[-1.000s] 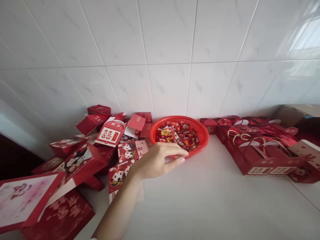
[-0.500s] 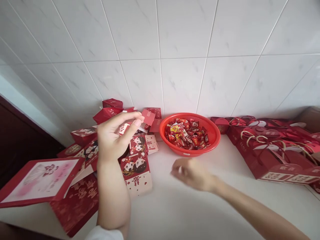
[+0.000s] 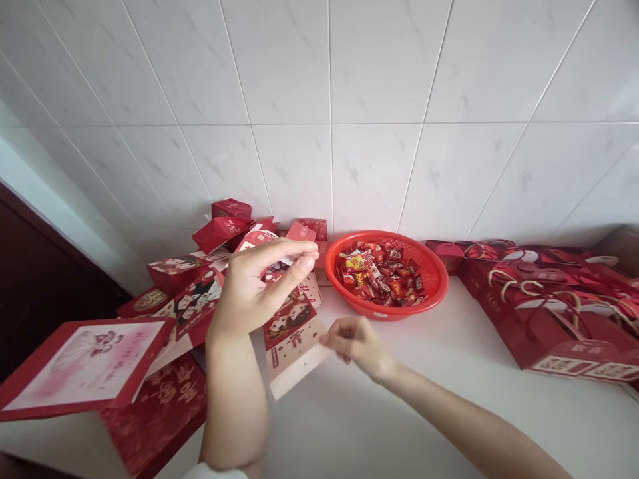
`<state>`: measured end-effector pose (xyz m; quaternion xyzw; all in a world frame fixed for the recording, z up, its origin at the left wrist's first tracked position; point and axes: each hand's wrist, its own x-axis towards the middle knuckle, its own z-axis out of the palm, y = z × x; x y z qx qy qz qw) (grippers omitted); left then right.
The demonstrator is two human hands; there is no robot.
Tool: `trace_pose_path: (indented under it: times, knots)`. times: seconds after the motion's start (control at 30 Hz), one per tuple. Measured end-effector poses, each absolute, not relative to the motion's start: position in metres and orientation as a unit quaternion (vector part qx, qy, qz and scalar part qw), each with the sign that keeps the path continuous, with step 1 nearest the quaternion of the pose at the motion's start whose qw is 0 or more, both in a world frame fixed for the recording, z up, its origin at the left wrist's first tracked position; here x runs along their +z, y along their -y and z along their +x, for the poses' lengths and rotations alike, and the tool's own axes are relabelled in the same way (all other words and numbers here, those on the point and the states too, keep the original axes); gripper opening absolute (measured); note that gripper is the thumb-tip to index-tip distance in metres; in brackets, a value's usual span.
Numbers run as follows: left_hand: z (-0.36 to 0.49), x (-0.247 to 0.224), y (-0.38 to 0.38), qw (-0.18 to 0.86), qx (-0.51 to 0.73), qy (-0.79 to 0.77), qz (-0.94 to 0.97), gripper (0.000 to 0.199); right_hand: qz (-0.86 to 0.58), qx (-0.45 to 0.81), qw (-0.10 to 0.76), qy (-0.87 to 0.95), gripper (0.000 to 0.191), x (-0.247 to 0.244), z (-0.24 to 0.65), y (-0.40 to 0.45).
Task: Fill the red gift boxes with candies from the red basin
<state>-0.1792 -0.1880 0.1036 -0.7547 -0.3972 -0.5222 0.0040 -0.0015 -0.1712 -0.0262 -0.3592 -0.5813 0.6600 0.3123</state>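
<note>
My right hand [image 3: 359, 346] pinches the right edge of a red-and-pink paper gift box [image 3: 294, 339] printed with cartoon faces. The box has a pale flap, tilted up a little off the white surface. Above and left of it, my left hand [image 3: 264, 286] hovers with fingers and thumb curved, a gap between them and nothing visible inside. The left hand and forearm hide part of the box pile. Just beyond my right hand stands a red plastic basket [image 3: 380, 314] of wrapped candies [image 3: 379, 273].
Several red boxes [image 3: 227, 229] are heaped at the left against the tiled wall [image 3: 374, 166]. A red bag [image 3: 84, 366] with a pink-and-white panel lies nearer. Red gift boxes with rope handles [image 3: 559, 326] stand in rows at the right on the white tabletop [image 3: 399, 412].
My right hand has moved left and gripped the gift box's edge, lifting its near end slightly. The whole view has shifted a little; my left hand keeps nearly the same curved pose.
</note>
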Motion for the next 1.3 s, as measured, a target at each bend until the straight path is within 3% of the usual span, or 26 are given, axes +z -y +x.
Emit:
trace_pose_path:
  times: [0.1, 0.23, 0.3, 0.37, 0.47, 0.63, 0.87, 1.17, 1.3]
  knots:
    - [-0.173, 0.108, 0.197, -0.047, -0.417, 0.388, -0.821, 0.023, -0.335, 0.669, 0.386, 0.54, 0.047, 0.005, 0.026, 0.163]
    - [-0.153, 0.104, 0.209, -0.111, -0.23, 0.41, -0.876, 0.056, -0.332, 0.684, 0.433, 0.483, 0.051, 0.027, 0.053, 0.164]
    - [-0.142, 0.099, 0.21, -0.121, -0.171, 0.434, -0.876, 0.047, -0.334, 0.691, 0.441, 0.465, 0.052, 0.029, 0.061, 0.166]
    - [-0.132, 0.094, 0.208, -0.124, -0.141, 0.455, -0.87, 0.024, -0.337, 0.69, 0.449, 0.457, 0.052, 0.029, 0.066, 0.168]
    - [-0.124, 0.092, 0.2, -0.131, -0.144, 0.449, -0.872, 0.006, -0.34, 0.671, 0.467, 0.466, 0.054, 0.024, 0.072, 0.17]
    - [-0.121, 0.091, 0.183, -0.177, -0.184, 0.412, -0.875, 0.024, -0.34, 0.597, 0.478, 0.548, 0.05, 0.015, 0.083, 0.175]
    - [-0.12, 0.075, 0.153, -0.294, -0.16, 0.456, -0.824, 0.03, -0.348, 0.585, 0.449, 0.579, 0.042, -0.005, 0.09, 0.183]
    - [-0.126, 0.058, 0.122, -0.402, -0.044, 0.394, -0.825, 0.015, -0.346, 0.53, 0.396, 0.665, 0.032, -0.013, 0.092, 0.189]
    - [-0.121, 0.056, 0.12, -0.404, -0.112, 0.376, -0.826, 0.016, -0.345, 0.482, 0.426, 0.683, 0.033, 0.006, 0.107, 0.165]
